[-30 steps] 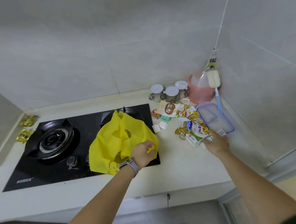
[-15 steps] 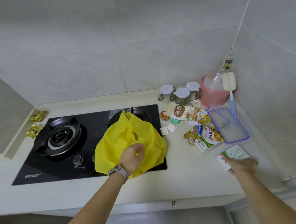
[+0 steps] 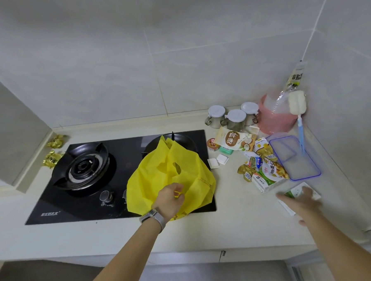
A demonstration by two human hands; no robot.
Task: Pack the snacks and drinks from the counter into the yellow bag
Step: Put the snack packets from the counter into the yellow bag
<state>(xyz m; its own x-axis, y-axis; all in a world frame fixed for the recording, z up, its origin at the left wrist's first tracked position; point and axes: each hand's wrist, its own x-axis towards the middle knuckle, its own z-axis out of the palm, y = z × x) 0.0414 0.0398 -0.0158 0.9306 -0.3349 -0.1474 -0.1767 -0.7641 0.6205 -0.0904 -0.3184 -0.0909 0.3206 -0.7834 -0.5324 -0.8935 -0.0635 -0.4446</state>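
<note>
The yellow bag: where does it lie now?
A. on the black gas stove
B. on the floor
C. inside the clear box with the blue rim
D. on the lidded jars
A: the yellow bag lies over the right burner of the black gas stove, with the left hand gripping its near edge.

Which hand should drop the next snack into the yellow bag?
Probably the right hand. It is already on a green-and-white packet beside the snack pile, though motion blur hides its grip. The left hand is busy gripping the yellow bag on the stove.
</note>
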